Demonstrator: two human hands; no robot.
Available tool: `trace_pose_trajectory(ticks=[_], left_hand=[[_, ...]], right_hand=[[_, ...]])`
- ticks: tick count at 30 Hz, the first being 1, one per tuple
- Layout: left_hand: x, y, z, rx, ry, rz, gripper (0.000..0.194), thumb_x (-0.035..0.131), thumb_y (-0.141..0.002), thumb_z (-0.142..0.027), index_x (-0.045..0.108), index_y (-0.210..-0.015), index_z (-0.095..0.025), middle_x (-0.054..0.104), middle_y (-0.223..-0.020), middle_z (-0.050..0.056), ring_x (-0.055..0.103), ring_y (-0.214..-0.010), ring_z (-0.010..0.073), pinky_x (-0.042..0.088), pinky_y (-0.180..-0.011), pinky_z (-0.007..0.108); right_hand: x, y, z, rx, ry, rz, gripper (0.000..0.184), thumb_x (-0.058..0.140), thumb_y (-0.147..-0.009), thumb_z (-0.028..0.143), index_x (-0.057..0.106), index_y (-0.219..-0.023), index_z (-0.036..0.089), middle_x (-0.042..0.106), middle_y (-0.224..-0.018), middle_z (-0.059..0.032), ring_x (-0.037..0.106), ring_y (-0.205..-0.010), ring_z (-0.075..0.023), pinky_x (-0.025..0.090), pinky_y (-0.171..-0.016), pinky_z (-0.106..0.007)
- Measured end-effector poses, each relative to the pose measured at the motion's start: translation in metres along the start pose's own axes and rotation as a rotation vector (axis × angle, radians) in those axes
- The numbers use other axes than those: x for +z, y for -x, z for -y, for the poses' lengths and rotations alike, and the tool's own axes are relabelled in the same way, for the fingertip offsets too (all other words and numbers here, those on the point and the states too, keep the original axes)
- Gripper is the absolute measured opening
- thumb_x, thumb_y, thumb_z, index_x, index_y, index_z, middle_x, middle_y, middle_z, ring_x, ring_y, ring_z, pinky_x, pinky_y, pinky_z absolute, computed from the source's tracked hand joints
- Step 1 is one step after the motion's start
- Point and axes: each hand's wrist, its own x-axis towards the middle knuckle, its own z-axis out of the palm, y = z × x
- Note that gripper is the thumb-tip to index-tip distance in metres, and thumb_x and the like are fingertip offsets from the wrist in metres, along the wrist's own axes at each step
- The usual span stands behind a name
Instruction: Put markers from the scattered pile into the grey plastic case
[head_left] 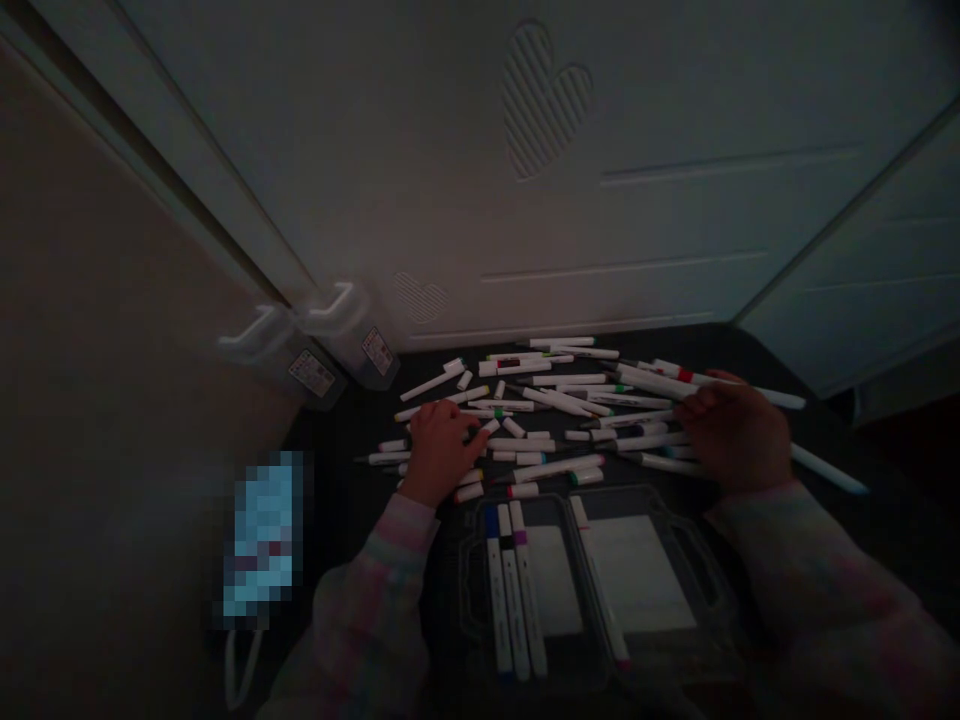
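While both hands bend over a scatter of loose markers (570, 380), the head view shows a clear plastic case (660, 655) lying open below them. Its left half holds three markers (513, 590) side by side, banded blue, dark and purple, over a white sheet (561, 580); its right half holds a single pink-tipped marker (600, 585) beside another sheet (649, 575). Two translucent boxes (349, 320) with handles and labels stand at the far left. The right hand (735, 430) pinches a white marker (652, 382) in its grip, the shaft pointing left over the pile. The left hand (441, 445) curls down among markers and loose caps (514, 428); whether its grip holds one, I cannot tell. The counter (337, 430) is dark, backed by a white panel (375, 130) with raised striped hearts (540, 110); a pale-blue item (262, 530), blurred into blocks, lies left. The room is dim.
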Motion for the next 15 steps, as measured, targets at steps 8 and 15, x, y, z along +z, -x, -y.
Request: trace_pose_trajectory(ticks=[8, 15], left_hand=[[0.0012, -0.0009, 0.0063, -0.083, 0.013, 0.048, 0.016, 0.06, -0.071, -0.035, 0.068, -0.078, -0.023, 0.055, -0.086, 0.005, 0.045, -0.09, 0.0243, 0.035, -0.08, 0.042], [0.0011, -0.0029, 0.0097, -0.106, 0.048, 0.036, 0.012, 0.063, -0.068, -0.033, 0.067, -0.073, -0.022, 0.058, -0.085, 0.004, 0.048, -0.09, 0.0246, 0.036, -0.077, 0.041]], right_hand=[[0.0028, 0.0019, 0.0017, 0.008, -0.008, -0.008, 0.013, 0.047, -0.055, 0.006, 0.05, -0.064, 0.015, 0.039, -0.045, 0.0054, 0.037, -0.044, -0.0061, 0.034, -0.041, -0.016], [0.002, 0.0021, 0.0013, 0.013, -0.015, -0.003, 0.013, 0.048, -0.055, 0.007, 0.051, -0.063, 0.016, 0.039, -0.044, 0.0055, 0.037, -0.043, -0.0062, 0.034, -0.04, -0.016]])
